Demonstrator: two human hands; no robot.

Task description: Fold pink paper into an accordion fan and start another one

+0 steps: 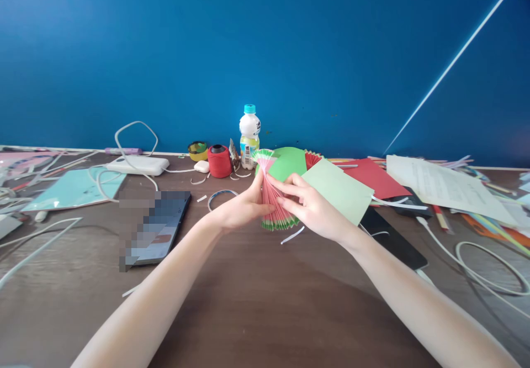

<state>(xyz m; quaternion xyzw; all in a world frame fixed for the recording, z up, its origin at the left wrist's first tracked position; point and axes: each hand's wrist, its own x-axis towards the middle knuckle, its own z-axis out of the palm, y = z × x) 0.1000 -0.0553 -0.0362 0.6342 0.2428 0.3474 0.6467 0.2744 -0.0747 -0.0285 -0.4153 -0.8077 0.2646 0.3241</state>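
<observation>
A pleated paper fan (274,205), pink with a green and white edge, is held up over the table between my two hands. It is pinched narrow at the middle and spreads out above and below. My left hand (250,205) closes on its left side, thumb across the front. My right hand (301,205) grips it from the right, fingers on the folds near the pinched middle. Just behind are a green paper piece (290,161) and a pale green sheet (337,188). Part of the fan is covered by my fingers.
A white bottle (249,136) and a red thread spool (220,162) stand near the blue wall. A tablet-like device (165,230) lies left; a black phone (395,238), red paper (375,177), printed sheets (447,188) and a looped white cable (492,285) lie right.
</observation>
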